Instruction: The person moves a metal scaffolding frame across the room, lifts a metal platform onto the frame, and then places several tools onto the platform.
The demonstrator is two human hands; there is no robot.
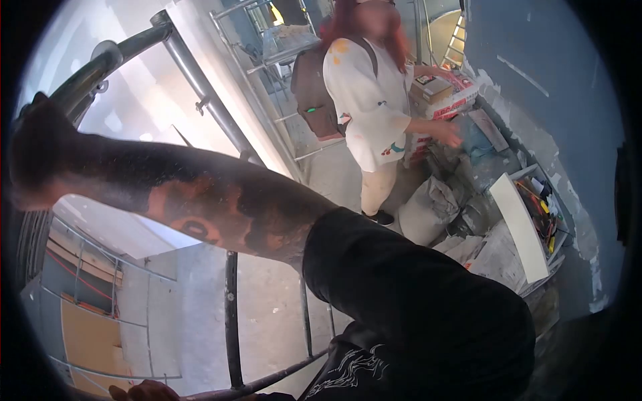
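Observation:
My right arm stretches across the view to the upper left. My right hand [43, 154], dark and blurred, is closed around the upright side of a metal scaffold frame [200, 93]. At the bottom left edge only the knuckles and fingers of my left hand [144, 391] show, bent over the lower scaffold tube [294, 371]; the rest is cut off. Thinner rungs [231, 321] rise from that tube beneath my arm.
A person [364, 93] with a backpack [315, 90] stands beyond the frame, one hand over piled bags [428, 210] and boxes [431, 88]. A tool box [538, 207] lies by the blue-grey wall [535, 53]. More scaffolding [247, 40] stands behind.

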